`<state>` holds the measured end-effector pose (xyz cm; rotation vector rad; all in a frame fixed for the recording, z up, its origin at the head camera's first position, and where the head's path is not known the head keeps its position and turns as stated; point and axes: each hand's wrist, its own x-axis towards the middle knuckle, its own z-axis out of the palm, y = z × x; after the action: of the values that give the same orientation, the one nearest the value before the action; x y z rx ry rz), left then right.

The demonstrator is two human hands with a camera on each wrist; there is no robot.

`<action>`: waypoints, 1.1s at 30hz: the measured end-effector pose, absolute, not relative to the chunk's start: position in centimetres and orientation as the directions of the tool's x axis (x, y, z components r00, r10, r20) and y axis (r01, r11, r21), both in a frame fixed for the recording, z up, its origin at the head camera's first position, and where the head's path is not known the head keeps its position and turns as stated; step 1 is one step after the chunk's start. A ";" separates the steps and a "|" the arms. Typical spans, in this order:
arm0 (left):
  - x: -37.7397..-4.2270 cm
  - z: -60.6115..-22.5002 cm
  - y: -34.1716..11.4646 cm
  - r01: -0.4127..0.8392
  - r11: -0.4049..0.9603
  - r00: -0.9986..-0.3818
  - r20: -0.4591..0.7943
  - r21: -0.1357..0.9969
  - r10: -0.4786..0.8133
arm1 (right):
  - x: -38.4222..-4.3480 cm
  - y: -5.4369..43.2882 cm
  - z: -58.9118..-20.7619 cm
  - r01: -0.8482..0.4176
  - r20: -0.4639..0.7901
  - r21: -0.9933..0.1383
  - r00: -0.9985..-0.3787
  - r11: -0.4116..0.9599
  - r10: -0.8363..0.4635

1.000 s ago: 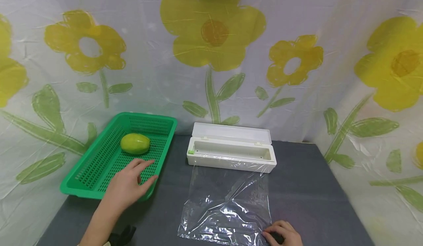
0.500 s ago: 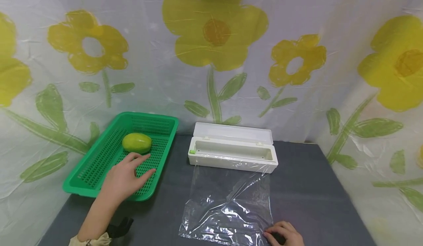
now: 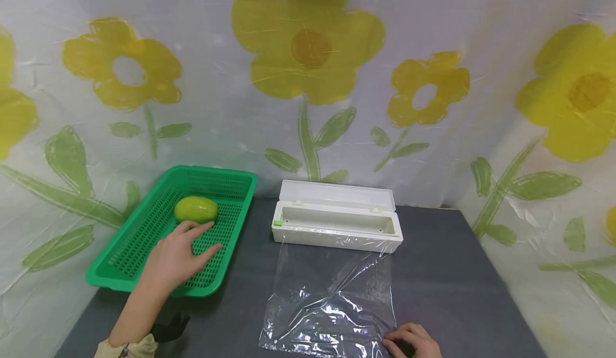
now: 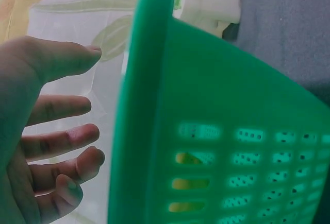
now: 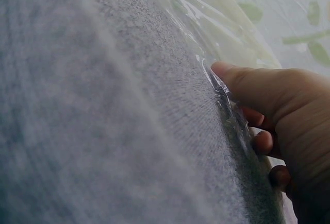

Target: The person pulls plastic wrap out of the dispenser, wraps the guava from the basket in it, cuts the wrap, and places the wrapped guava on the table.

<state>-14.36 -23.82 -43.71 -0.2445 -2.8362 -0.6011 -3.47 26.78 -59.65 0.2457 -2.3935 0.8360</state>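
A smooth yellow-green oval fruit (image 3: 195, 209), like a mango or small papaya, lies in the green plastic basket (image 3: 233, 251). Over the basket's near right part reaches my left hand (image 3: 174, 256), thumb and fingers spread with nothing between them. Its forefinger tip appears right at the fruit's near side; contact cannot be told. Clear cling film (image 3: 332, 299) stretches over the table from a white dispenser box (image 3: 337, 239) with a raised lid. At the film's near right corner my right hand (image 3: 416, 342) pinches the edge, thumb on the film in the right wrist view (image 5: 294, 100).
Dark grey cloth (image 3: 447, 283) covers the table. A pale curtain (image 3: 216, 112) printed with yellow flowers hangs behind and at the sides. The basket's raised rim stands close to the left hand, and the dispenser's lid (image 3: 337, 193) leans back near the curtain.
My left hand has moved forward and slightly left over the basket, nearer the fruit. The right hand has stayed at the film's corner.
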 end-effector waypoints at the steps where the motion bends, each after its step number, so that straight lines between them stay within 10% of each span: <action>1: -14.5 -43.7 -23.9 0.208 0.902 -0.960 0.257 0.378 0.113 | -3.5 26.8 -59.7 -0.349 0.583 -0.512 -0.812 0.785 0.020; 33: -17.2 -43.9 -26.4 0.114 0.910 -0.984 0.171 0.400 0.048 | -3.9 27.1 -60.2 -0.432 0.641 -0.495 -0.768 0.754 -0.019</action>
<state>-17.21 -26.37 -43.91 -0.1241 -2.9147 -0.6242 -3.86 27.08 -60.18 0.3367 -2.3219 0.8594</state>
